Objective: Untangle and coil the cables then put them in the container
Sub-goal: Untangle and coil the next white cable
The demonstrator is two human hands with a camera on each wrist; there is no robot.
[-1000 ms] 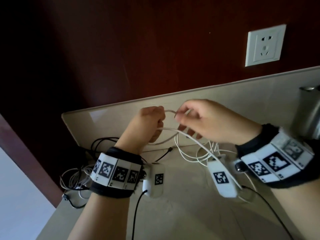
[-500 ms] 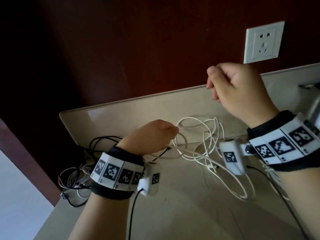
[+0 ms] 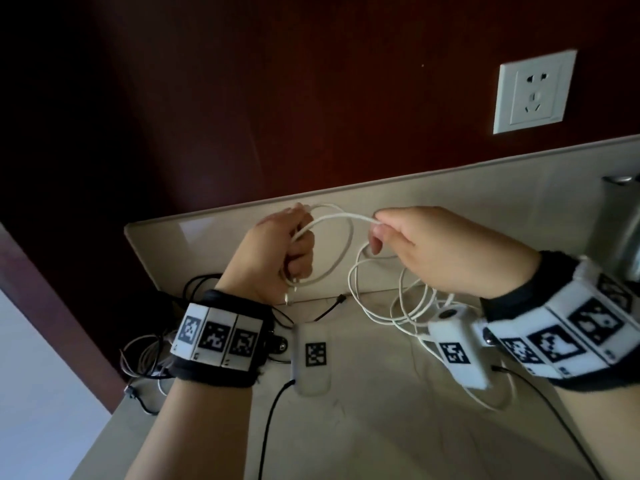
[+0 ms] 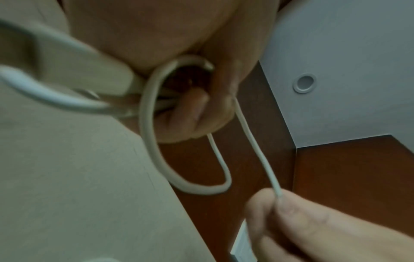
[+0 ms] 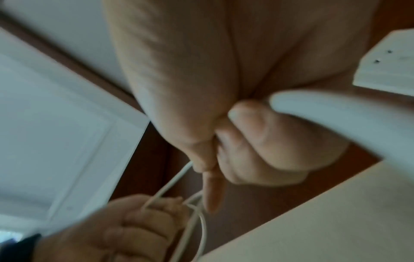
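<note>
At far left, a tangle of thin black and grey cables [image 3: 145, 355] sits half-hidden behind the wristband. The left hand [image 3: 277, 251] grips round loops of smooth white cable [image 3: 337, 252]; the right hand [image 3: 426, 247] pinches its strand above the beige stone counter [image 3: 381, 427].

Two hands: left hand [image 3: 277, 251] at 9 o'clock, right hand [image 3: 440, 251] at 3 o'clock. One white cable [image 3: 341, 244] spans both. One tangle of black and white cables [image 3: 149, 351] lies at 8 o'clock on one counter [image 3: 381, 427]; their number cannot be told. Two wristbands [image 3: 218, 341] and two white tagged modules [image 3: 311, 358]. One wall socket [image 3: 533, 91] at 1 o'clock. One metal vessel [image 3: 623, 223] at 3 o'clock.
</note>
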